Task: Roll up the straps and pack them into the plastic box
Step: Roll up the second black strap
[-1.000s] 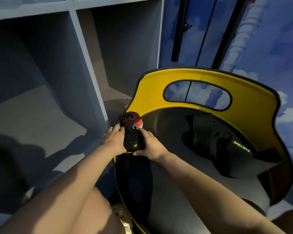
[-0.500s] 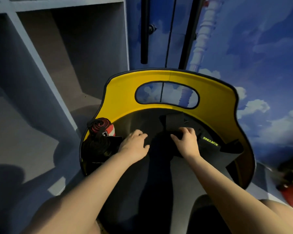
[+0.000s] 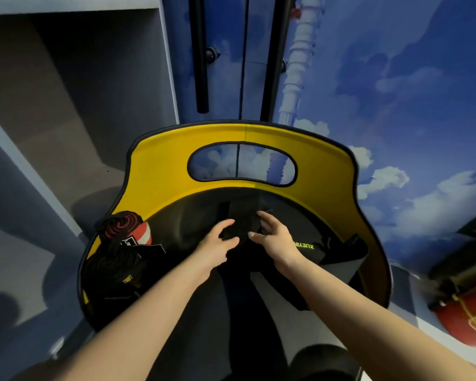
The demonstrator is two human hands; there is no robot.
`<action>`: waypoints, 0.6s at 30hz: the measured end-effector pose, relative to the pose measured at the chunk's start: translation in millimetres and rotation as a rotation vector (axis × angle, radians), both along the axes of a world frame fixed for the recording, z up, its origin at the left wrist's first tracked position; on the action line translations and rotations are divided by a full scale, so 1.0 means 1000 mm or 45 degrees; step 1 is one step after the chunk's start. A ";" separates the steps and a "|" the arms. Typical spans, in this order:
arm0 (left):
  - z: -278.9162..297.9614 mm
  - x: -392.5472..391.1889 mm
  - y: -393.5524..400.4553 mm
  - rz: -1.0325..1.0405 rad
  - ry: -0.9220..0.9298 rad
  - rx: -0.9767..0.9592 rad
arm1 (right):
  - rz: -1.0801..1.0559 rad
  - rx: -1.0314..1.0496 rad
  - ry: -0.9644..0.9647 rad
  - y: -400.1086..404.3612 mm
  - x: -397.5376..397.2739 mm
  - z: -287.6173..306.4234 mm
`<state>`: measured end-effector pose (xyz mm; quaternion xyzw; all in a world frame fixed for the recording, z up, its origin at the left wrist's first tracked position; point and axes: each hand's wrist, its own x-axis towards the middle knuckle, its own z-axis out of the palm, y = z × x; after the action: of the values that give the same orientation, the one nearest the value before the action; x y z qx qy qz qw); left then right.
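Two hands, the left hand (image 3: 217, 243) and the right hand (image 3: 275, 237), both grasp one black strap (image 3: 241, 229) in the middle of the yellow-and-black seat (image 3: 162, 166), two rolled straps (image 3: 127, 243) lie at its left edge, beside grey shelves (image 3: 66, 105) and a cloud-painted blue wall (image 3: 396, 105), and green letters "XUEYIN" (image 3: 304, 245) read upside down.

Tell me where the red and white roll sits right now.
In the head view the red and white roll sits at the chair's left edge, beside the yellow backrest, left of the left hand.
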<state>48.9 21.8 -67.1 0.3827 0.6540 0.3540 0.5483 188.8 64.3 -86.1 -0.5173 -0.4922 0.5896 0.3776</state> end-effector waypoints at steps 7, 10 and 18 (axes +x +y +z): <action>0.024 -0.007 0.009 0.335 -0.293 0.152 | 0.190 -0.028 0.047 0.000 0.025 0.017; 0.034 -0.007 0.015 0.367 -0.389 0.205 | 0.423 0.094 -0.204 0.001 0.036 0.010; 0.037 -0.001 0.018 0.417 -0.437 0.386 | 0.193 0.271 -0.286 0.012 0.039 0.007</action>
<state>48.0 39.6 -30.0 0.2841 0.5443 0.5913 0.5228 227.4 76.1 -79.5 -0.4986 -0.6285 0.4994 0.3272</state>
